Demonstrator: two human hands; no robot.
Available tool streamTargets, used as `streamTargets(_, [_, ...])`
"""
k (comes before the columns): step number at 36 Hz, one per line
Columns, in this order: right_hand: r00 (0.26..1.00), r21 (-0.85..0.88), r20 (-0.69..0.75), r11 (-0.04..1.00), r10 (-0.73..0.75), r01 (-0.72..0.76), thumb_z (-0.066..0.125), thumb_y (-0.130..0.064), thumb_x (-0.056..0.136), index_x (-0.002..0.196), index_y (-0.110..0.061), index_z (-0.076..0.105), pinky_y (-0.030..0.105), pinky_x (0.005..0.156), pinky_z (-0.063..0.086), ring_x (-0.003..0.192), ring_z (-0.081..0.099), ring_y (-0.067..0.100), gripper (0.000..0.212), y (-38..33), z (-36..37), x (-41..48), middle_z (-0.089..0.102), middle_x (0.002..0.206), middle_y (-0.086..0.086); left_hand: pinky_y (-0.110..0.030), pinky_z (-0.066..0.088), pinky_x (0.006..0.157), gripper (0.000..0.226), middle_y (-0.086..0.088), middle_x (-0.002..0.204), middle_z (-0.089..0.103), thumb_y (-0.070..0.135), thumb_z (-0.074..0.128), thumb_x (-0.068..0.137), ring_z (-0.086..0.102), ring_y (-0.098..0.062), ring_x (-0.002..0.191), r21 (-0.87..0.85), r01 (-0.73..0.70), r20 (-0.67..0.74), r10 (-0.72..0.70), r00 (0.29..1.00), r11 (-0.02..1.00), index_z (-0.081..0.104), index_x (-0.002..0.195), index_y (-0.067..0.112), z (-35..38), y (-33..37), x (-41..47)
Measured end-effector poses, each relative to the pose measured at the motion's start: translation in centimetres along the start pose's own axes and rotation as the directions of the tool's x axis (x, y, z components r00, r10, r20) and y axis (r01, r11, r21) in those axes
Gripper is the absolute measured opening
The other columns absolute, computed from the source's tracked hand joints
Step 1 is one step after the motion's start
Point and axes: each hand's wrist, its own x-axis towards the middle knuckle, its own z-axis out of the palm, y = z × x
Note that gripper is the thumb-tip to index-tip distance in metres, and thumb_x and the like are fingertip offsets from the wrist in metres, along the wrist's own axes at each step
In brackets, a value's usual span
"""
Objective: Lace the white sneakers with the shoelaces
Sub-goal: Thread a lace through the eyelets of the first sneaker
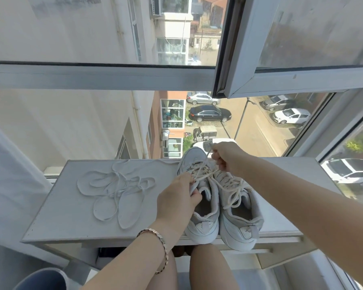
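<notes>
Two white sneakers stand side by side on a white sill-level table (pixel 67 216), heels toward me. The left sneaker (pixel 203 214) is partly laced near its toe. The right sneaker (pixel 239 218) carries a cream lace tied in a bow. My left hand (pixel 176 199) pinches one end of the left sneaker's lace (pixel 203 172) at the eyelets. Above the toe, my right hand (pixel 228 158) grips the other end and holds it taut. A loose white shoelace (pixel 117 189) lies in loops on the table to the left.
A large window stands right behind the table, with an open sash (pixel 281 80) overhead at the right. Parked cars and buildings show far below. A blue-grey round object (pixel 40 279) sits at the lower left. My knees are under the table's front edge.
</notes>
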Motion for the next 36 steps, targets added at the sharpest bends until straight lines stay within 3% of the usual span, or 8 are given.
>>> streamTargets(2, [0.981, -0.370, 0.080, 0.909, -0.175, 0.192, 0.048, -0.010, 0.090, 0.072, -0.007, 0.047, 0.020, 0.046, 0.028, 0.051, 0.034, 0.014, 0.018, -0.4, 0.1, -0.5, 0.044, 0.062, 0.002, -0.031, 0.045, 0.075, 0.021, 0.003, 0.104, 0.059, 0.022, 0.052, 0.090, 0.056, -0.019, 0.091, 0.003, 0.001, -0.009, -0.001, 1.000, 1.000, 0.055, 0.110, 0.017, 0.0, 0.0, -0.1])
streamTargets(4, [0.906, -0.652, 0.207, 0.638, -0.369, 0.409, 0.053, -0.010, 0.084, 0.096, -0.008, 0.058, 0.025, 0.062, 0.044, 0.074, 0.051, 0.017, 0.013, -0.6, -0.1, -0.9, 0.055, 0.084, 0.003, -0.031, 0.046, 0.077, 0.023, 0.003, 0.108, 0.059, 0.023, 0.051, 0.090, 0.056, -0.019, 0.094, 0.003, 0.006, -0.016, -0.006, 1.000, 1.000, 0.054, 0.112, 0.017, 0.0, 0.0, -0.1])
streamTargets(8, [0.668, -0.716, 0.613, 0.060, -0.422, 0.695, 0.053, -0.005, 0.083, 0.123, -0.026, 0.058, 0.038, 0.104, 0.030, 0.124, 0.031, 0.020, 0.045, -1.0, -0.3, -1.9, 0.049, 0.131, -0.007, -0.031, 0.045, 0.076, 0.021, 0.002, 0.105, 0.060, 0.023, 0.052, 0.090, 0.057, -0.020, 0.091, -0.017, 0.016, -0.025, -0.016, 1.000, 1.000, 0.055, 0.110, 0.017, 0.1, 0.0, -0.2])
streamTargets(17, [0.543, -0.677, 0.723, -0.281, -0.428, 0.680, 0.048, -0.029, 0.095, 0.104, -0.023, 0.068, 0.027, 0.100, 0.025, 0.107, 0.046, 0.011, 0.023, -0.1, 0.0, -1.7, 0.065, 0.103, -0.009, -0.031, 0.044, 0.074, 0.019, 0.003, 0.099, 0.058, 0.023, 0.052, 0.090, 0.056, -0.020, 0.089, -0.031, 0.014, -0.036, -0.016, 0.999, 0.999, 0.055, 0.108, 0.017, 0.2, 0.0, -0.3])
streamTargets(19, [0.579, -0.737, 0.661, -0.269, -0.478, 0.620, 0.043, -0.029, 0.097, 0.106, -0.023, 0.066, 0.032, 0.105, 0.019, 0.114, 0.041, 0.012, 0.025, 0.1, -0.4, -1.4, 0.065, 0.106, -0.008, -0.032, 0.046, 0.074, 0.018, 0.002, 0.098, 0.060, 0.022, 0.052, 0.089, 0.056, -0.021, 0.087, -0.032, 0.023, -0.037, -0.024, 0.999, 0.999, 0.056, 0.106, 0.016, 0.2, -0.1, -0.2])
streamTargets(27, [0.823, -0.947, -0.081, 0.301, -0.562, 0.112, 0.041, -0.008, 0.092, 0.108, -0.011, 0.062, 0.038, 0.087, 0.033, 0.110, 0.045, 0.028, 0.027, 0.2, -3.4, 1.1, 0.064, 0.102, 0.009, -0.035, 0.048, 0.078, 0.024, 0.003, 0.103, 0.061, 0.023, 0.053, 0.089, 0.057, -0.021, 0.090, -0.038, 0.042, -0.025, -0.043, 0.999, 0.998, 0.057, 0.111, 0.018, 0.3, 0.0, -0.1])
streamTargets(32, [0.686, -0.930, 0.274, -0.005, -0.675, 0.366, 0.050, -0.010, 0.092, 0.123, -0.016, 0.054, 0.036, 0.099, 0.029, 0.122, 0.038, 0.024, 0.032, 0.2, -1.6, -0.3, 0.051, 0.127, 0.003, -0.034, 0.047, 0.078, 0.022, 0.005, 0.105, 0.060, 0.023, 0.053, 0.089, 0.057, -0.020, 0.091, -0.047, 0.044, -0.029, -0.046, 0.999, 0.998, 0.057, 0.110, 0.019, 0.3, -0.1, -0.1])
streamTargets(36, [0.651, -0.690, 0.655, 0.049, -0.383, 0.723, 0.057, -0.025, 0.092, 0.123, -0.020, 0.057, 0.026, 0.096, 0.031, 0.116, 0.044, 0.013, 0.031, -0.6, -0.2, -2.4, 0.055, 0.122, -0.004, -0.035, 0.047, 0.077, 0.020, 0.003, 0.100, 0.060, 0.023, 0.054, 0.087, 0.057, -0.022, 0.090, -0.057, 0.040, -0.030, -0.042, 0.999, 0.998, 0.057, 0.106, 0.019, 0.2, -0.2, -0.1])
